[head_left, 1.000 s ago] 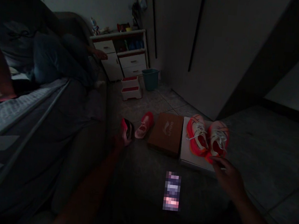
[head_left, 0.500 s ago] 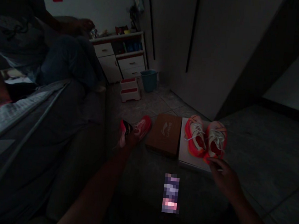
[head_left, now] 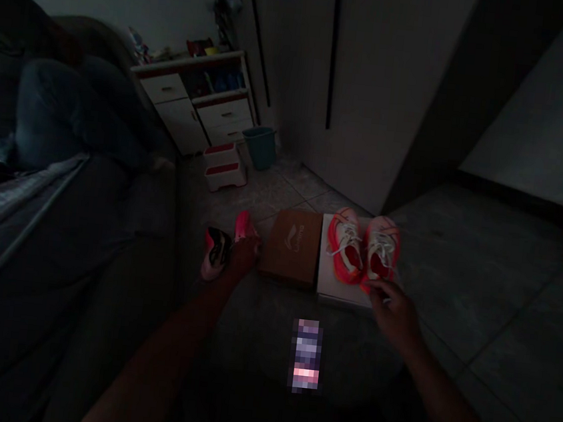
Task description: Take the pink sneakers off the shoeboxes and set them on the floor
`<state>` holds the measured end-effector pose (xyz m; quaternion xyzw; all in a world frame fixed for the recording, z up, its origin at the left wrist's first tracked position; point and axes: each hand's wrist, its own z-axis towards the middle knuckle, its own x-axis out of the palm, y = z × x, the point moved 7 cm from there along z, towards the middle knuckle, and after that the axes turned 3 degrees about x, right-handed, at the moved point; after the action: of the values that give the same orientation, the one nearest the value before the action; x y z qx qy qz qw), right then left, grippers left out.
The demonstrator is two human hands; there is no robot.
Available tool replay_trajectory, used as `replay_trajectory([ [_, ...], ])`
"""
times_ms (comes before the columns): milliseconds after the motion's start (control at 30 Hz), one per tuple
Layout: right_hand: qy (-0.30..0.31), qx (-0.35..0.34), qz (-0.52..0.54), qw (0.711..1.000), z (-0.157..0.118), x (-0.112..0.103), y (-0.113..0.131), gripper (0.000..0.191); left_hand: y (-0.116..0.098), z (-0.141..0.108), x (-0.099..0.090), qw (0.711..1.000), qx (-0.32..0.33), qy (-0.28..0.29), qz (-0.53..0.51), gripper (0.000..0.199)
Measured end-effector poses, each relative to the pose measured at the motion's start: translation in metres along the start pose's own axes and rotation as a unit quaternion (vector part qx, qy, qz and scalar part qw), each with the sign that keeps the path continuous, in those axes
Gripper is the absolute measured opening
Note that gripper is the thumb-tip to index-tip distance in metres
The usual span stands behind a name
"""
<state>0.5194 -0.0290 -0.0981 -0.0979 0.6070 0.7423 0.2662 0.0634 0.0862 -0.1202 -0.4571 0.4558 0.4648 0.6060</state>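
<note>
On the floor (head_left: 512, 309), the white box (head_left: 338, 291) serves as a low stand, holding red sneakers (head_left: 346, 244) side by side. Just left of it lies a closed brown shoebox (head_left: 290, 247), its contents hidden. Further left, two pink shoes (head_left: 215, 254) sit at the left grip (head_left: 244, 257), which is curled among them; the dark hides whether it has hold. The partly open right grip (head_left: 394, 313) holds nothing, just below the sneakers at the white box's near edge.

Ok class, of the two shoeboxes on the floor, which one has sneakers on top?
The white box, under the red-and-white sneakers; the brown Li-Ning box beside it shows only its logo.
</note>
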Motion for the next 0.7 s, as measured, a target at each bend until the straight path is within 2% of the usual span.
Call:
replay_trajectory([
  [67,-0.06,-0.011,-0.02,0.998,0.002,-0.011,0.001,0.031,-0.03,0.008,-0.016,0.998,0.012,-0.046,-0.04,0.03],
  [100,-0.095,-0.014,-0.034,0.995,0.003,-0.017,0.0,0.031,-0.054,0.011,-0.024,0.995,0.039,-0.056,-0.066,0.03],
  [133,-0.129,-0.016,-0.048,0.99,0.005,-0.022,-0.002,0.032,-0.084,0.013,-0.031,0.991,0.075,-0.056,-0.095,0.03],
  [200,-0.164,-0.026,-0.069,0.984,0.01,-0.027,-0.009,0.038,-0.157,0.012,-0.044,0.973,0.173,-0.03,-0.147,0.03],
  [233,-0.16,-0.036,-0.076,0.984,0.013,-0.025,-0.012,0.04,-0.195,0.009,-0.049,0.964,0.213,-0.014,-0.158,0.031],
  [300,-0.114,-0.061,-0.088,0.988,0.019,-0.015,-0.02,0.041,-0.26,0.004,-0.051,0.959,0.247,0.035,-0.137,0.042],
  [367,-0.055,-0.066,-0.098,0.991,0.021,-0.003,-0.028,0.039,-0.302,0.001,-0.039,0.967,0.214,0.106,-0.094,0.058],
  [433,-0.019,-0.05,-0.106,0.993,0.021,0.004,-0.035,0.037,-0.318,0.0,-0.023,0.975,0.143,0.161,-0.059,0.068],
  [500,-0.009,-0.035,-0.109,0.993,0.019,0.006,-0.037,0.036,-0.318,-0.001,-0.01,0.979,0.092,0.176,-0.047,0.068],
  [600,-0.01,-0.016,-0.11,0.994,0.018,0.007,-0.034,0.034,-0.31,-0.007,0.0,0.978,0.101,0.173,-0.052,0.047],
  [700,-0.013,0.007,-0.096,0.995,0.015,0.007,-0.027,0.03,-0.296,-0.018,-0.002,0.976,0.107,0.163,-0.096,0.026],
])
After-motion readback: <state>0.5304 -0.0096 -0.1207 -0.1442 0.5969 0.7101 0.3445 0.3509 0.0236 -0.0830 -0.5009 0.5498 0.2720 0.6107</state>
